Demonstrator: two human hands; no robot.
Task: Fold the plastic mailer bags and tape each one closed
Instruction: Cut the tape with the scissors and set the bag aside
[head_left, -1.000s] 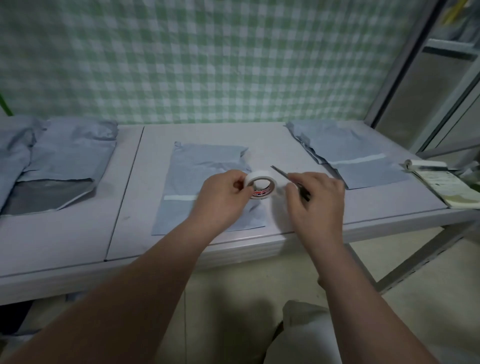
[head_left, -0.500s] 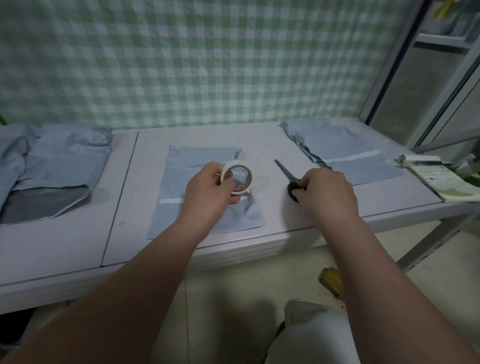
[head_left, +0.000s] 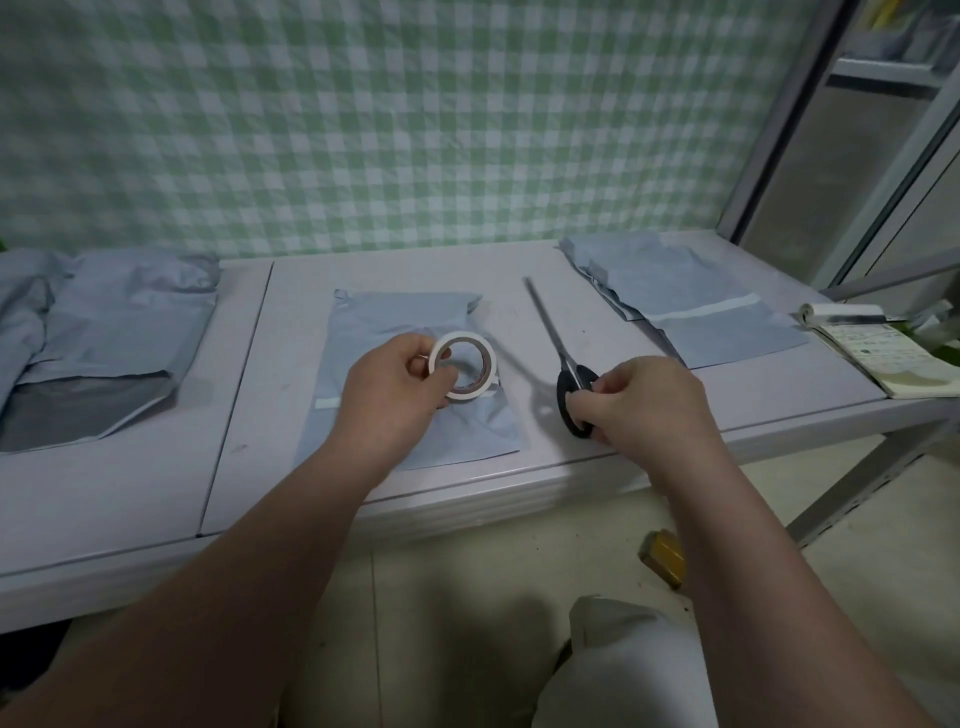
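Status: mid-task, taping step on the centre mailer bag (head_left: 405, 322). It lay flat on the table (head_left: 280, 364) in front of us and looked folded: creased grey-blue plastic, far corner curled, a pale strip at its left edge. We couldn't tell whether any tape was on it yet; probably not.

Left hand (head_left: 395, 379) gripped the tape roll (head_left: 464, 366), fingers curled round its rim, just above the bag. No free end pulled out that we could see.

Right hand (head_left: 644, 400) pinched the black handle of the scissors (head_left: 559, 345), blades closed, pointing away, beside the bag.

Remaining: the flat stack of bags (head_left: 691, 291) at right looked unfolded. The pile of bags (head_left: 130, 312) at left was bulkier; we couldn't tell whether it was done.
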